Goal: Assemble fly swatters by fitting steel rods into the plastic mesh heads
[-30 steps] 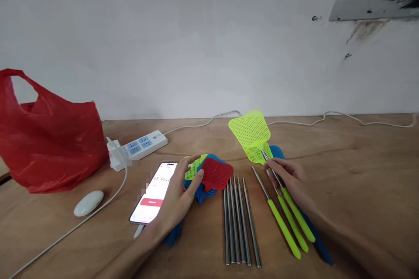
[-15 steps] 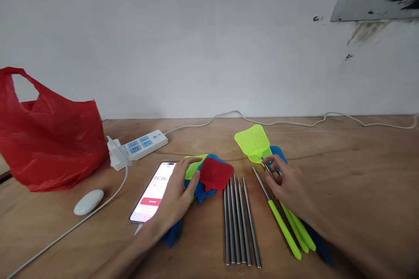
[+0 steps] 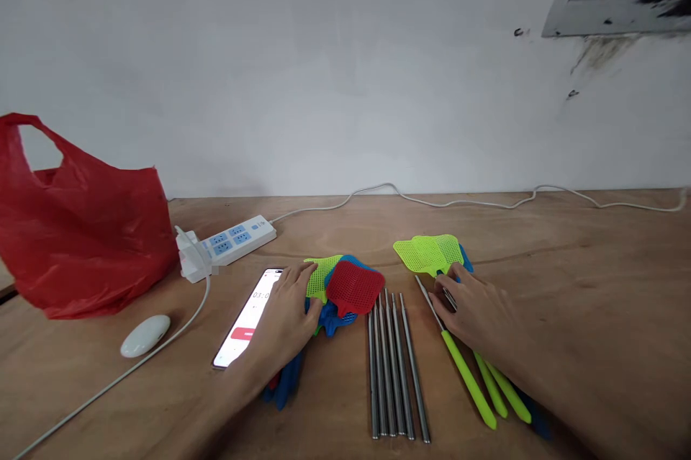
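Note:
My left hand (image 3: pixel 291 301) lies at the left edge of a pile of fly swatter heads, thumb apart from its fingers. On that pile are a red head (image 3: pixel 355 288), a green head (image 3: pixel 322 276) and blue ones. Blue handles (image 3: pixel 284 382) show below my left forearm. My right hand (image 3: pixel 471 305) is closed around the metal shaft of a green fly swatter (image 3: pixel 432 253), low over the table. A blue head lies partly hidden beneath it. Just left of my right hand is another shaft with a green handle (image 3: pixel 468 379).
Several bare metal rods (image 3: pixel 393 366) lie side by side between my hands. A lit phone (image 3: pixel 248 319), a white oval case (image 3: pixel 145 335), a power strip (image 3: pixel 232 244) and a red plastic bag (image 3: pixel 86 230) are on the left. A white cable (image 3: pixel 469 202) runs along the wall.
My right hand has come down with the green fly swatter, whose head now lies lower and overlaps another green one. My left hand has shifted slightly left.

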The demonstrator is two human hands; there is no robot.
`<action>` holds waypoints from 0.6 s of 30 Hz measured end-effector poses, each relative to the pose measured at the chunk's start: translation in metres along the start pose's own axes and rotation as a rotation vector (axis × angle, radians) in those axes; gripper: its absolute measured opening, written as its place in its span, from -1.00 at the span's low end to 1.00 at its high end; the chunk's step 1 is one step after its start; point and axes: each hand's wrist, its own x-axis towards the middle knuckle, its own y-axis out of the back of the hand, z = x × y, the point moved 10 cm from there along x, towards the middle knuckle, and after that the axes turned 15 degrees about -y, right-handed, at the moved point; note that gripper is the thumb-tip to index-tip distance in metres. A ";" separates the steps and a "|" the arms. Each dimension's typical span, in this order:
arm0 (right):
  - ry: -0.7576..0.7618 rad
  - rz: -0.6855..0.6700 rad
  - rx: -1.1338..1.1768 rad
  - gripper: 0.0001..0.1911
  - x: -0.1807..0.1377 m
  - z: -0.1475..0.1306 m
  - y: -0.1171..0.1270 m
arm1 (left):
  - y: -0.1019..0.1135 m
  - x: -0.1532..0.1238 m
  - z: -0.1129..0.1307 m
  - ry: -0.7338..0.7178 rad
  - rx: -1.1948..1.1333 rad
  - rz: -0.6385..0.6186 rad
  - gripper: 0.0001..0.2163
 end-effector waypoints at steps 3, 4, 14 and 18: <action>0.008 -0.021 0.050 -0.75 -0.002 -0.003 0.001 | -0.006 -0.001 -0.001 0.007 0.029 -0.049 -0.57; 0.008 -0.041 0.062 -0.72 -0.003 -0.004 0.001 | -0.007 -0.001 -0.001 0.011 0.037 -0.059 -0.59; 0.049 -0.172 0.124 -0.78 -0.009 -0.015 -0.006 | -0.003 0.000 0.002 0.018 0.056 -0.090 -0.57; 0.061 -0.177 0.178 -0.78 -0.010 -0.017 -0.007 | -0.006 -0.001 0.000 0.013 0.020 -0.094 -0.50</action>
